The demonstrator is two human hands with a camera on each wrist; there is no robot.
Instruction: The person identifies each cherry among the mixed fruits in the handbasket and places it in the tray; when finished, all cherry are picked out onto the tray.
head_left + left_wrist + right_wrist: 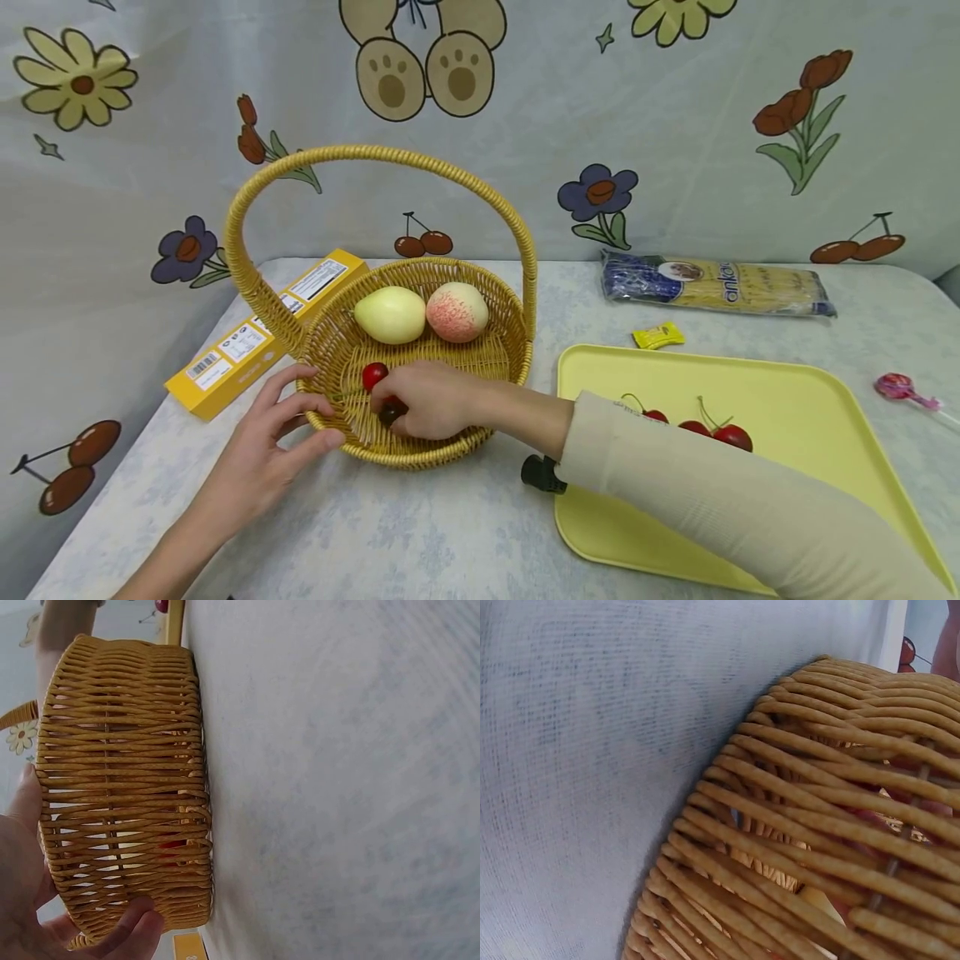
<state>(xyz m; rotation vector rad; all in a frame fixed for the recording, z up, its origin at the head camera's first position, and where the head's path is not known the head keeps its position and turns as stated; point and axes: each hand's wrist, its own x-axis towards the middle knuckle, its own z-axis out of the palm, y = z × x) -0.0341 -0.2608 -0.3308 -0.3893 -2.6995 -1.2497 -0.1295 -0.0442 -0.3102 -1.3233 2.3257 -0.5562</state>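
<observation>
A wicker basket (427,457) with a tall arched handle stands on the table. Its left front rim is held by my left hand (258,454), fingers bent over the edge; the left wrist view shows fingertips (139,930) against the woven side. My right hand (431,400) reaches down inside and holds dark red cherries (392,408), mostly covered by the fingers. Beside them lies a brighter red cherry (374,376). Towards the back of the basket rest a pale green pear (390,315) and a pink-speckled peach (457,312). The basket's weave (817,810) hides the right hand's grip in the right wrist view.
Right of the basket, a yellow tray (810,400) bears several cherries (733,437), partly behind my right sleeve. Behind it lie a yellow-wrapped candy (658,336) and a pasta packet (720,285). A lollipop (896,387) is at far right, a yellow box (225,367) left of the basket.
</observation>
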